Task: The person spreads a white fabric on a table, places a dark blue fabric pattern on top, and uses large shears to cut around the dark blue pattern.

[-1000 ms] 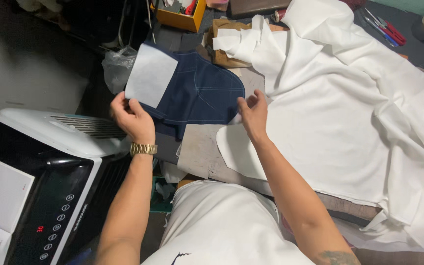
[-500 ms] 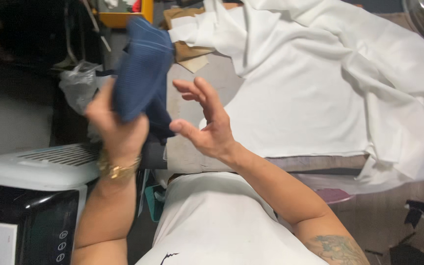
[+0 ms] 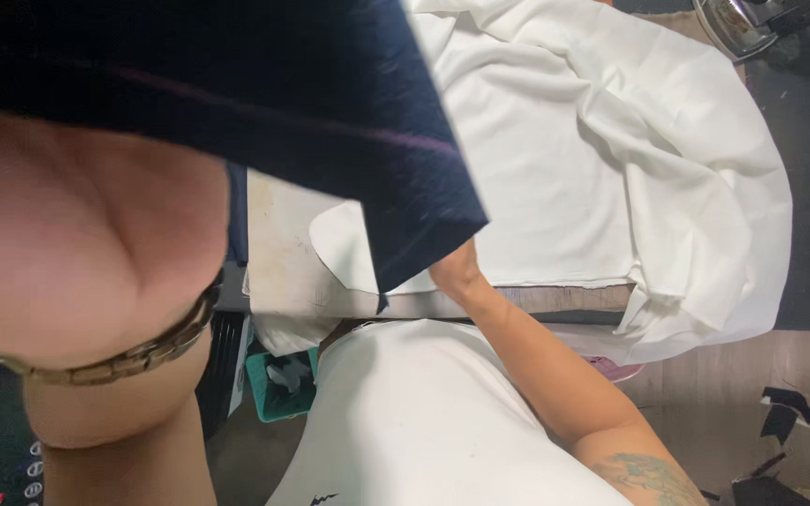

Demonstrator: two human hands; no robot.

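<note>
Left hand [image 3: 77, 234], raised close to the camera, grips the navy cloth [image 3: 311, 103], which hangs above the bench [image 3: 278, 272]; right hand [image 3: 457, 272], mostly hidden beneath the cloth, grasp indeterminate, nearer the white fabric [image 3: 611, 159].

Left hand [image 3: 77, 253] huge, blurred, close to lens; fingers out of frame at top-left, grip not visible. Navy cloth piece [image 3: 311, 103] blurred, cut by top edge, covers upper left of view. Right hand [image 3: 457, 272] mostly behind navy cloth piece; fingers hidden, only wrist shows. White cut piece [image 3: 349, 248] partly covered. Metal object [image 3: 738, 23] at top right cropped, kind unclear.
</note>
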